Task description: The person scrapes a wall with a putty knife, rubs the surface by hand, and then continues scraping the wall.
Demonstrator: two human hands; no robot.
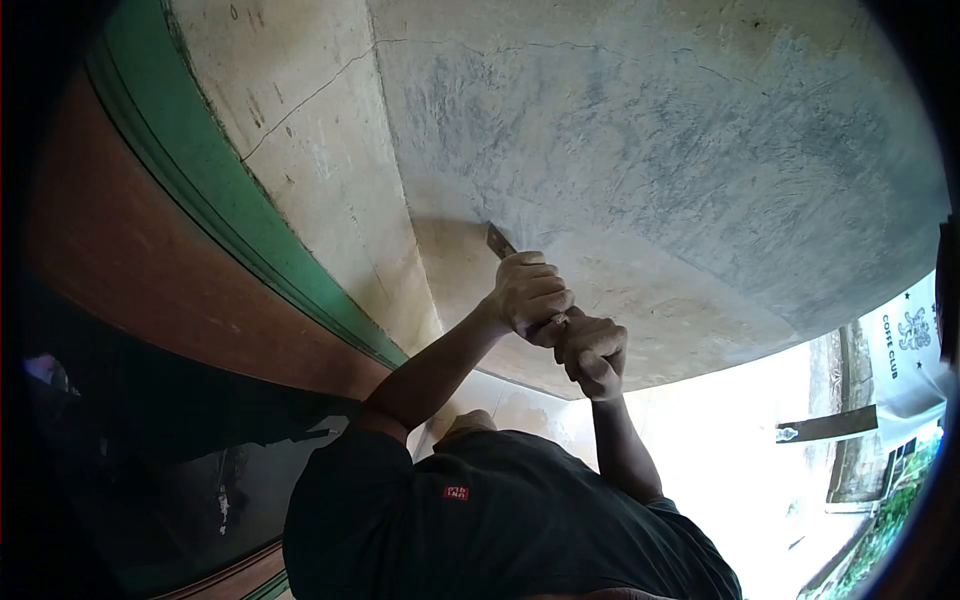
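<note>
Both of my hands are wrapped in fists around one scraper (498, 241), whose flat metal blade touches the wall (650, 150) or lies very close to it. My left hand (533, 298) grips the tool nearer the blade. Just below and to the right, my right hand (592, 352) closes around its lower end, against the left. The fingers hide most of the handle. Around and above the blade, the wall's surface is grey, rough and streaked, with smoother beige patches below and a thin crack near the top.
To the left runs a green painted frame (230, 190) with a reddish-brown band (180, 220) beside a dark glass pane (200, 440). A white banner (905, 350) hangs at the right by a bright opening. Green foliage (890, 530) shows beneath it.
</note>
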